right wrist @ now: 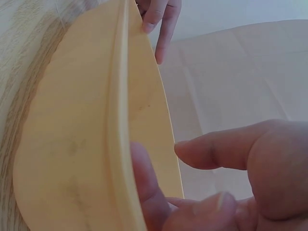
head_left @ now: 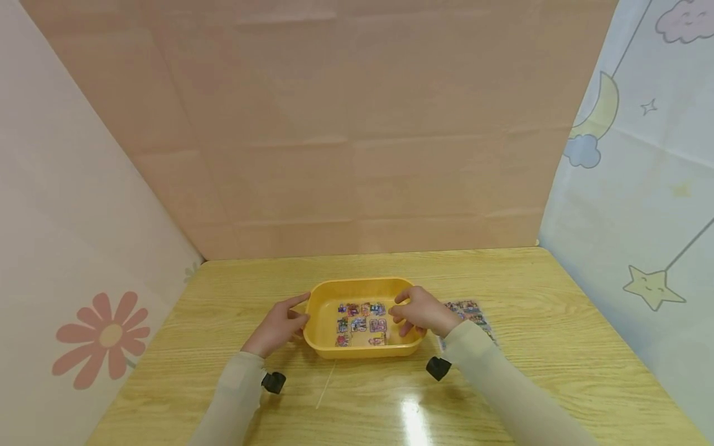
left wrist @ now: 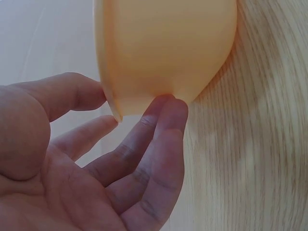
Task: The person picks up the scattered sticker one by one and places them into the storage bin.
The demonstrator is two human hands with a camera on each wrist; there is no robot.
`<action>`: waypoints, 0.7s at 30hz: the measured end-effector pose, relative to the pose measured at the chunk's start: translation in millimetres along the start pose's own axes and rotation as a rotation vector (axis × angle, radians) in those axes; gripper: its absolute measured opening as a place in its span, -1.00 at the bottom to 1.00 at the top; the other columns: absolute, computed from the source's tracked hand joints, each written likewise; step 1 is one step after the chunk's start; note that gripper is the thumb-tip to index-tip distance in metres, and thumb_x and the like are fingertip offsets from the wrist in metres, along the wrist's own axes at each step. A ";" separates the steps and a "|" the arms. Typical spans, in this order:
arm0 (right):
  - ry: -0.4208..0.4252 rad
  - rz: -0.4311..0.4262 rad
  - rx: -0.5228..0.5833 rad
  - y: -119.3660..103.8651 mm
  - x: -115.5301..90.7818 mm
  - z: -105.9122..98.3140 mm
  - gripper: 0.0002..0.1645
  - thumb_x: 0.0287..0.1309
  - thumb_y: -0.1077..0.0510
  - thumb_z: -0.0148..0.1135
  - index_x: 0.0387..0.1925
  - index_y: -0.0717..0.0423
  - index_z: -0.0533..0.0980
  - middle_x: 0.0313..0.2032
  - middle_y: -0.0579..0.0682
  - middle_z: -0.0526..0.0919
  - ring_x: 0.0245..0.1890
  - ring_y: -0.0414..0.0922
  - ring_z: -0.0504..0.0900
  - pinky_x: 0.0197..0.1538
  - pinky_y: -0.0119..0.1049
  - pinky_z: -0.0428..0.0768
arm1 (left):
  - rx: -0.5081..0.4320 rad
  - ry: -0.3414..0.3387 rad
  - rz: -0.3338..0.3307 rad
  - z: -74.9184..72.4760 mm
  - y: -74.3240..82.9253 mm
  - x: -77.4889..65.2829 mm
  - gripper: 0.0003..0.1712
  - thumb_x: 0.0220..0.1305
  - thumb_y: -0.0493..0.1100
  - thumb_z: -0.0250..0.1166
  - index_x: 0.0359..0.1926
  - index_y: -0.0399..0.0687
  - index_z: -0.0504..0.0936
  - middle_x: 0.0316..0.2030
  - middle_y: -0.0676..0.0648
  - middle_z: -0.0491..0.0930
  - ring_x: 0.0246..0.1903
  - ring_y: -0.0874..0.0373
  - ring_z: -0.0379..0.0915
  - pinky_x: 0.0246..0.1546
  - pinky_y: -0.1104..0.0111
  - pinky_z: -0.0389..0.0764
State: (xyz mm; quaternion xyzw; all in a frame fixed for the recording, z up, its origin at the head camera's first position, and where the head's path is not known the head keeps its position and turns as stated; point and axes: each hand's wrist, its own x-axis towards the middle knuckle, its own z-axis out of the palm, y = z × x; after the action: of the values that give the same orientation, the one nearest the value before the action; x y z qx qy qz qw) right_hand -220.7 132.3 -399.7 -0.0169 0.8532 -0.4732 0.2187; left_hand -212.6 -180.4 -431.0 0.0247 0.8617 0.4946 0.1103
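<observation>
A yellow plastic basin (head_left: 365, 353) stands on the table, with several small colourful cut-out pieces, like stickers (head_left: 359, 324), spread over its floor. My left hand (head_left: 275, 326) holds the basin's left end. In the left wrist view its thumb (left wrist: 86, 94) meets the rim, while other fingertips press the outer wall (left wrist: 163, 53). My right hand (head_left: 421, 311) hangs over the right end, fingers reaching down inside past the rim. Its thumb (right wrist: 207, 150) stands apart from the fingers in the right wrist view, and nothing shows between them. The near wall (right wrist: 72, 130) hides some of those fingers.
A patterned sheet of colourful pictures (head_left: 471, 310) lies right of the basin, partly under the right forearm. On the wooden table (head_left: 268, 421), a thin pale strip (head_left: 326, 385) lies in front of the basin. Fabric-covered walls (head_left: 357, 155) stand behind and at both sides.
</observation>
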 end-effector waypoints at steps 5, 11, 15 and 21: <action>0.001 0.007 -0.003 -0.2 0.4 -0.6 -0.40 0.24 0.10 0.15 0.25 0.28 0.29 -0.22 0.12 0.68 -0.59 -0.05 0.63 -0.71 -0.36 0.21 | -0.006 0.001 -0.001 0.4 0.1 1.2 -0.39 0.31 -0.19 0.18 0.36 0.07 0.29 -0.27 -0.18 0.63 -0.44 0.09 0.59 -0.40 0.19 0.58; 0.010 0.006 -0.003 -1.0 -0.2 -1.4 -0.39 0.24 0.10 0.15 0.25 0.28 0.29 -0.23 0.11 0.67 -0.61 -0.06 0.61 -0.72 -0.38 0.24 | -0.006 0.002 0.000 0.3 0.7 0.6 -0.39 0.31 -0.18 0.19 0.36 0.10 0.29 -0.29 -0.14 0.63 -0.44 0.07 0.59 -0.42 0.20 0.57; 0.025 -0.004 0.011 -0.2 -0.6 -2.3 -0.40 0.22 0.10 0.16 0.24 0.27 0.30 -0.25 0.08 0.68 -0.63 -0.06 0.59 -0.72 -0.38 0.28 | -0.016 0.000 -0.003 0.7 1.8 0.1 -0.40 0.31 -0.17 0.18 0.36 0.10 0.29 -0.28 -0.14 0.62 -0.45 0.10 0.58 -0.40 0.17 0.59; 0.062 -0.057 0.077 7.3 -0.9 -7.7 -0.45 0.22 0.12 0.15 0.21 0.21 0.34 -0.28 0.08 0.70 -0.55 -0.02 0.62 -0.67 -0.34 0.35 | -0.034 -0.004 -0.002 0.7 2.4 0.0 -0.40 0.31 -0.17 0.18 0.36 0.09 0.29 -0.29 -0.15 0.62 -0.45 0.09 0.59 -0.40 0.16 0.60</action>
State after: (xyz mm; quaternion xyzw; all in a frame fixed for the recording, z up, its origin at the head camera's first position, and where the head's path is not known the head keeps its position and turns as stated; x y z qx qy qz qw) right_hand -221.6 142.6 -401.8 -0.0182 0.8398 -0.5121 0.1792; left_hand -212.5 -178.7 -429.3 0.0229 0.8529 0.5092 0.1128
